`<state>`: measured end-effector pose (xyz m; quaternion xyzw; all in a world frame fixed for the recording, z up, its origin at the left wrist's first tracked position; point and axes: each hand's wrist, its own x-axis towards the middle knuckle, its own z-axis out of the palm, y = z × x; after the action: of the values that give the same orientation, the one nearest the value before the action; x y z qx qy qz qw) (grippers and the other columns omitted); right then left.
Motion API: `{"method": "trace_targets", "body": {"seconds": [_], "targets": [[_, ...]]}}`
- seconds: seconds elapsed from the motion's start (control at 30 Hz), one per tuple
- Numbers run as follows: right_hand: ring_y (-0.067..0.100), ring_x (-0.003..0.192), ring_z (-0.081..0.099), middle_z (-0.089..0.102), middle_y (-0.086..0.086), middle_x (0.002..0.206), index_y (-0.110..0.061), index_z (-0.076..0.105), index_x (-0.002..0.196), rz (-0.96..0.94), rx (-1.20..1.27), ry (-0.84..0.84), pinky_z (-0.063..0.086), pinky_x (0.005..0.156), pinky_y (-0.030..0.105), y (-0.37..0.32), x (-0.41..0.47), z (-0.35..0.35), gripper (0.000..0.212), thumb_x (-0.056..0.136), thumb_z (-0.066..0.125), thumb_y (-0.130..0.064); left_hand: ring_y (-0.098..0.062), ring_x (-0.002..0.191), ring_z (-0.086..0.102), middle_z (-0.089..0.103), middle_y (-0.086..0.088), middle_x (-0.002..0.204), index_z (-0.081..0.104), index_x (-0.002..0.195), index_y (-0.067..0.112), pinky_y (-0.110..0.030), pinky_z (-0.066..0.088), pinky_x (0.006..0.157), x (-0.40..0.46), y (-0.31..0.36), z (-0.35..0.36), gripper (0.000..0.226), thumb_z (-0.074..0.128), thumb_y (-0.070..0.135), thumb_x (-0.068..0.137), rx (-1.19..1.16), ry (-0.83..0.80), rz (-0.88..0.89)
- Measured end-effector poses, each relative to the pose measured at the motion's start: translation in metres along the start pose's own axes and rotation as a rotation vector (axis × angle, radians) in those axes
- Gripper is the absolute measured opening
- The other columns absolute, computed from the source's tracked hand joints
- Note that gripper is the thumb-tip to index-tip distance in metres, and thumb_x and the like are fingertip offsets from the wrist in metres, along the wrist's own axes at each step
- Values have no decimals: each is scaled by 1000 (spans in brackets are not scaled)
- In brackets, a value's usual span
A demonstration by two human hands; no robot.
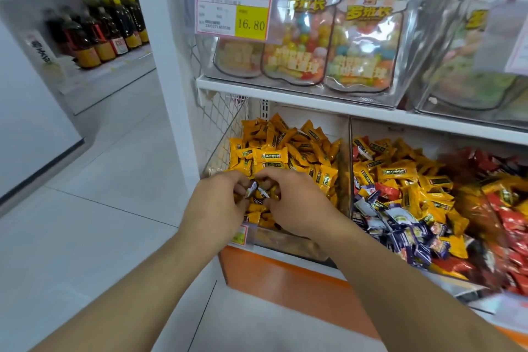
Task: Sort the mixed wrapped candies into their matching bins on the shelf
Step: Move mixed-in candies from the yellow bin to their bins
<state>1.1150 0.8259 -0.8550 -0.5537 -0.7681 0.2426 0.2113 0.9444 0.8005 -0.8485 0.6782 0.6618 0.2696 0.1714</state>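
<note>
Both hands are over the front of the left clear bin point(288, 246), which is piled with yellow wrapped candies point(285, 151). My left hand point(217, 203) pinches a dark blue wrapped candy point(250, 189) between its fingertips. My right hand point(294, 200) has curled fingers on a second dark blue candy point(264, 192) right beside it. The middle bin point(350, 151) holds a mix of yellow, red and dark blue candies point(400, 226). Further right lie red candies point(511, 226).
The upper shelf point(314, 100) carries clear boxes of bagged colourful sweets point(308, 37) and a price tag point(233, 13) reading 16.80. An orange base panel point(271, 274) runs under the bins. To the left is white tiled floor point(100, 180) and a shelf of dark bottles point(97, 34).
</note>
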Motion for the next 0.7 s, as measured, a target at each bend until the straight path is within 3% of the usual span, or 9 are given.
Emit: {"method": "trace_targets", "body": {"seconds": [0.13, 0.23, 0.37, 0.43, 0.53, 0.6, 0.7], "targets": [[5, 90, 54, 62, -14, 105, -32, 64, 128, 14, 25, 8, 56, 84, 33, 2, -5, -5, 46, 90, 70, -5, 8, 75, 55, 66, 18, 86, 75, 105, 30, 0, 37, 61, -3, 5, -5, 22, 72, 12, 92, -7, 41, 22], [9, 90, 58, 61, -15, 100, -37, 65, 125, -5, 70, 17, 57, 81, 33, 3, -9, -9, 46, 92, 69, -6, 7, 79, 59, 67, 19, 86, 75, 102, 34, -2, 38, 62, -3, 10, -15, 21, 73, 15, 93, -32, 74, 55], [4, 76, 57, 61, -14, 78, -30, 72, 100, -56, 90, 64, 45, 63, 23, 1, -11, -12, 14, 95, 70, -16, 5, 86, 63, 66, 19, 91, 73, 105, 38, -2, 41, 63, -5, 15, -24, 20, 72, 22, 95, -107, 7, 79], [6, 75, 56, 61, -11, 75, -28, 74, 92, -60, 99, 58, 44, 60, 24, -1, -11, -12, 11, 97, 69, -20, 4, 84, 64, 67, 20, 93, 72, 103, 40, -4, 42, 60, -7, 15, -24, 16, 74, 28, 94, -94, -40, 73], [5, 82, 59, 66, -13, 85, -30, 76, 102, -20, 78, 24, 50, 66, 23, -1, -11, -13, 27, 96, 63, -7, 2, 79, 63, 69, 18, 88, 73, 96, 38, -8, 40, 57, -9, 13, -25, 9, 76, 31, 92, -40, -18, 48], [7, 95, 60, 68, -13, 102, -31, 73, 115, 17, 36, 8, 55, 78, 29, 1, -9, -12, 41, 93, 60, 1, 1, 78, 62, 68, 18, 87, 74, 96, 36, -12, 42, 58, -8, 12, -27, 7, 75, 30, 93, -30, 10, 18], [15, 108, 59, 65, -9, 120, -37, 64, 132, 45, -41, -33, 56, 87, 35, 0, -6, -7, 44, 95, 69, -14, 3, 76, 61, 65, 21, 84, 74, 97, 37, -8, 37, 54, -8, 7, -30, 6, 75, 32, 93, -8, 4, -1]]}}
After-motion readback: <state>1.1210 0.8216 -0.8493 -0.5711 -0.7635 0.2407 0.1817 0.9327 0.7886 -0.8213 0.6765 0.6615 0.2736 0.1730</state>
